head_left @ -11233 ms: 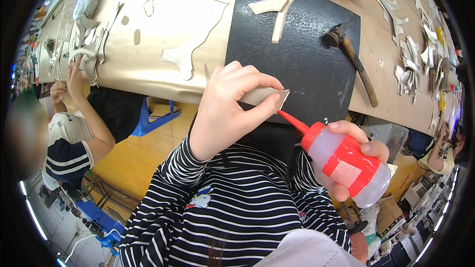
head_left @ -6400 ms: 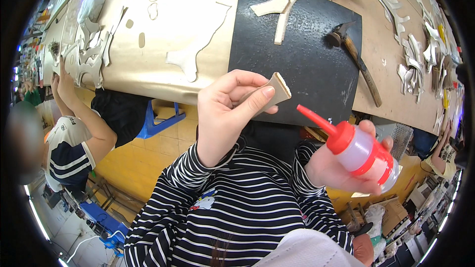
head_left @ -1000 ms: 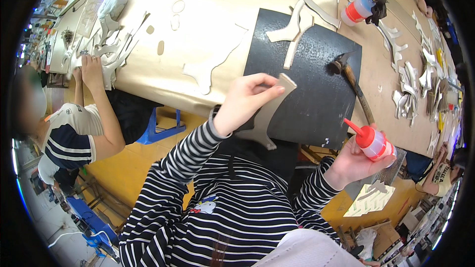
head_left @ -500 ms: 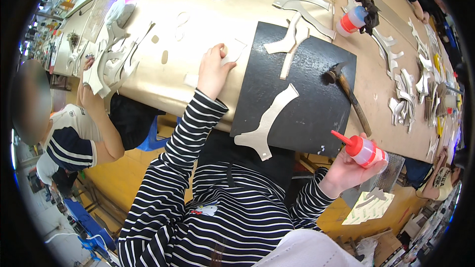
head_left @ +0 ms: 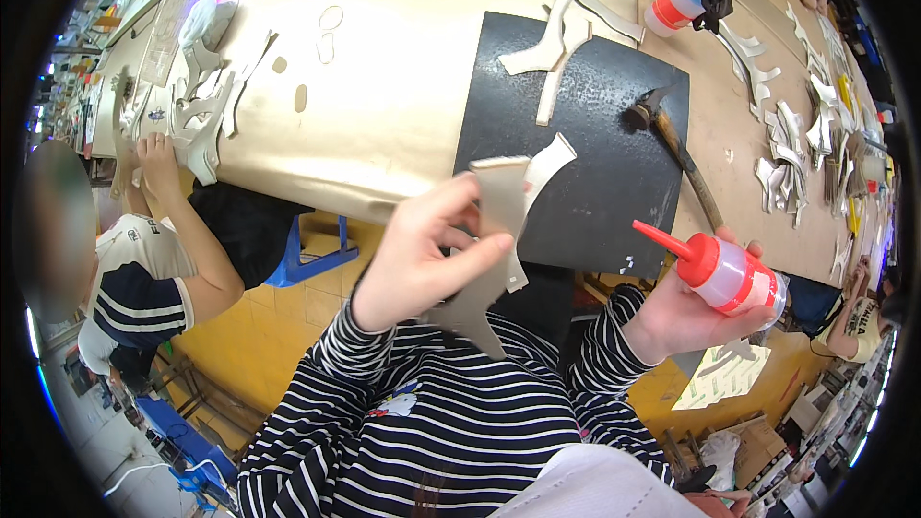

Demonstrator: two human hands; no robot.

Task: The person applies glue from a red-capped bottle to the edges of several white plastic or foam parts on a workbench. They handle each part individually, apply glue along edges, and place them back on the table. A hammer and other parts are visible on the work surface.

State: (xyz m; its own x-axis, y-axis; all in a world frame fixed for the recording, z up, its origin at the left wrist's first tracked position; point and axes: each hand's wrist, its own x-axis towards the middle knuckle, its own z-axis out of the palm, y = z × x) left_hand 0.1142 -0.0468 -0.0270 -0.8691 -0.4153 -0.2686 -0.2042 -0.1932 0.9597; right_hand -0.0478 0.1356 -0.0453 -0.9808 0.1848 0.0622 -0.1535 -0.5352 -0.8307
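My left hand (head_left: 413, 254) holds a beige leather-like cut piece (head_left: 501, 197) between thumb and fingers, raised over the near left edge of the black board (head_left: 614, 206). The held piece has a straight end at the top and a forked lower part. Behind it, partly hidden, a similar pale piece (head_left: 551, 165) lies on the board. My right hand (head_left: 667, 317) is wrapped round a clear squeeze bottle (head_left: 731, 273) with a red label. The bottle's red pointed nozzle tilts up to the left, past the board's near right corner.
On the board lie two narrow pale pieces (head_left: 543, 43) and a hammer (head_left: 686, 165). Another squeeze bottle (head_left: 673, 6) stands beyond it. Stacked cut pieces (head_left: 789, 158) sit at the right. At left, a co-worker's hand (head_left: 158, 158) is beside more pieces (head_left: 201, 110).
My left hand has come back from the tabletop toward me and now holds a cut piece up. My right hand keeps the bottle, which has shifted slightly right. The view has moved a little.
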